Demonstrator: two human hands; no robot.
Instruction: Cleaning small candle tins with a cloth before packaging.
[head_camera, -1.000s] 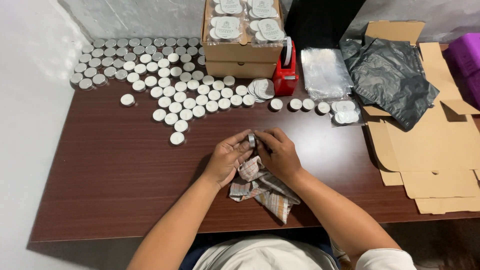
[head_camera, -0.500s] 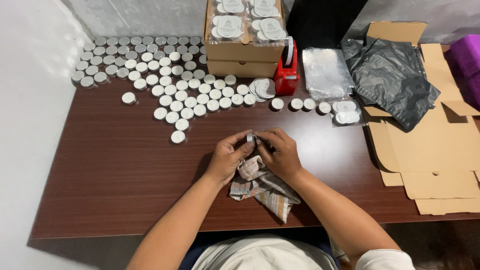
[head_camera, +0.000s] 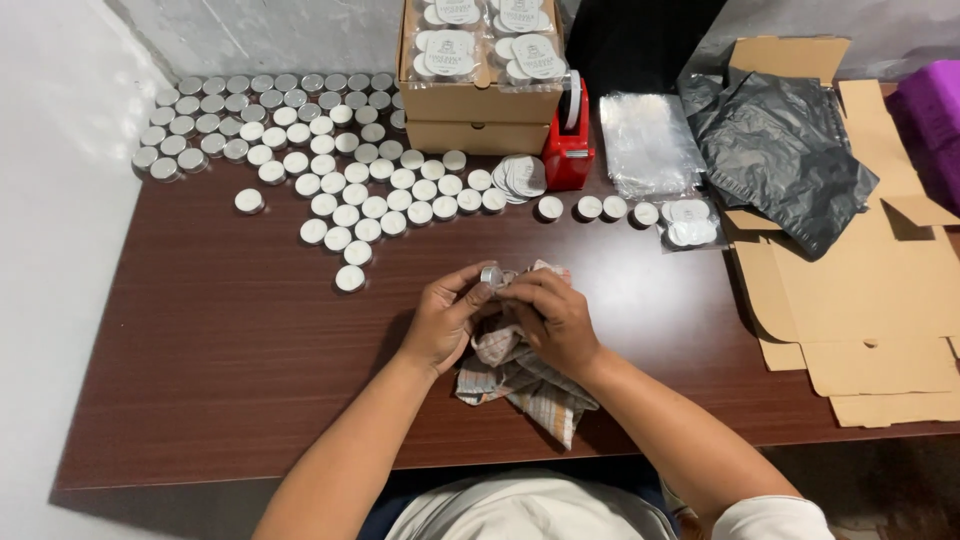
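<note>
Your left hand pinches a small round tin at its fingertips, and your right hand presses a checked cloth against it (the cloth bunches up behind the tin and trails down under both palms). Beyond the grip, well apart, lie rows of matching tins on the brown table.

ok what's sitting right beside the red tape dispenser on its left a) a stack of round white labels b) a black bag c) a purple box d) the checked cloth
a: the stack of round labels lies against the left side of the tape dispenser, while the cloth is down at the hands.
</note>
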